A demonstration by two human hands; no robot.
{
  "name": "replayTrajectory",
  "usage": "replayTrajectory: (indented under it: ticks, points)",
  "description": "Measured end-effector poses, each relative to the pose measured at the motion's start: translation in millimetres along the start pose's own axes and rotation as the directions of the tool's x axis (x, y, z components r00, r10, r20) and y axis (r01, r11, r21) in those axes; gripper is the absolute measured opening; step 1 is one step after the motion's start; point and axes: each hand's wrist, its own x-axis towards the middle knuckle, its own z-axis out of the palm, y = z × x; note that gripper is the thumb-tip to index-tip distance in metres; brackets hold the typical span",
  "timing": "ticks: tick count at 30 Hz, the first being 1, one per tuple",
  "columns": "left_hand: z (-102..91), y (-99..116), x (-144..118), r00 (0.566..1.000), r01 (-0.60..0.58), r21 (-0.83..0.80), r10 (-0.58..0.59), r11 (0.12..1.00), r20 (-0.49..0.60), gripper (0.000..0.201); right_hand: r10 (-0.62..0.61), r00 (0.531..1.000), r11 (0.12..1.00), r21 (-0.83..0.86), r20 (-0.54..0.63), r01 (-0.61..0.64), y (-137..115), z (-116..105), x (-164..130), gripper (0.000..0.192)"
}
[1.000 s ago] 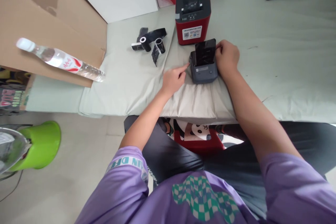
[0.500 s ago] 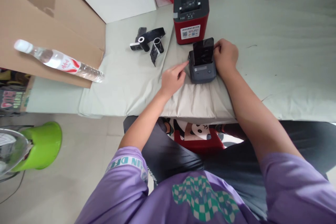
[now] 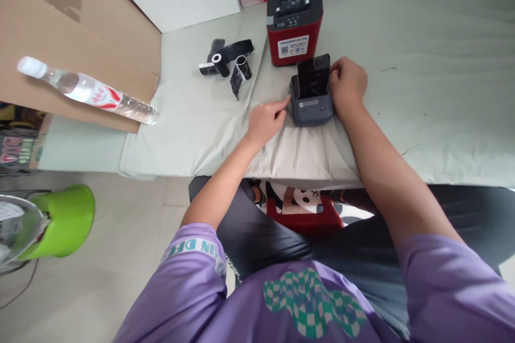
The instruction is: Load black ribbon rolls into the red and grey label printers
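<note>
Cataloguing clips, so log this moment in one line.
left hand: left of gray device, contact unclear; right hand: at its right side; red printer: behind it

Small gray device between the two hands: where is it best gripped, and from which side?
Probably by the lower side walls of the small gray device, left hand from the left, right hand from the right. Its body is boxy and sits flat; the black piece sticking up from it makes a grip from above awkward, and the red printer stands behind.
</note>
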Motion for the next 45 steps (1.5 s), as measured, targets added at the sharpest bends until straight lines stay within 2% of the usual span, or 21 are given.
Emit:
replayTrajectory:
  ticks: [5,11,17,29,37,41,43,45]
  points:
    - [-0.2,1.3,0.8,1.0,0.01,0.009,-0.01,1.0,0.01,0.047,-0.004,1.0,1.0,0.007,-0.014,0.004,-2.0,-2.1,-3.3,0.04]
    - [1.8,-1.3,0.9,0.999,-0.02,-0.021,0.019,1.0,-0.043,0.049,-0.008,1.0,1.0,-0.003,-0.002,0.008,1.7,0.7,0.0,0.038]
    - [1.5,-0.6,0.0,0.999,-0.017,-0.025,0.016,1.0,-0.048,0.048,0.002,1.0,1.0,-0.008,0.004,-0.002,-0.1,-0.6,-0.8,0.038]
    - [-2.4,4.1,-0.4,1.0,0.017,0.031,-0.018,0.999,0.025,0.046,0.004,1.0,1.0,0.015,-0.009,-0.004,-2.9,-2.8,-3.2,0.04]
    - [2.5,-0.5,2.8,0.998,0.051,-0.034,-0.052,0.998,-0.02,0.046,0.003,1.0,1.0,-0.014,-0.02,-0.003,0.7,0.9,0.6,0.04]
    - [5.5,-5.7,3.1,0.988,0.104,-0.047,-0.108,0.993,-0.108,0.048,0.002,0.999,1.0,-0.027,-0.035,-0.003,1.4,3.2,1.6,0.04]
    - [7.8,-8.3,2.5,0.988,0.054,-0.071,-0.063,0.996,-0.143,0.049,0.002,0.999,1.0,-0.028,-0.032,-0.002,1.3,3.3,1.4,0.04]
    - [10.8,-11.0,1.8,0.987,-0.05,-0.097,0.034,0.994,-0.16,0.047,0.005,0.999,1.0,-0.028,-0.032,-0.006,1.2,3.1,1.1,0.04]
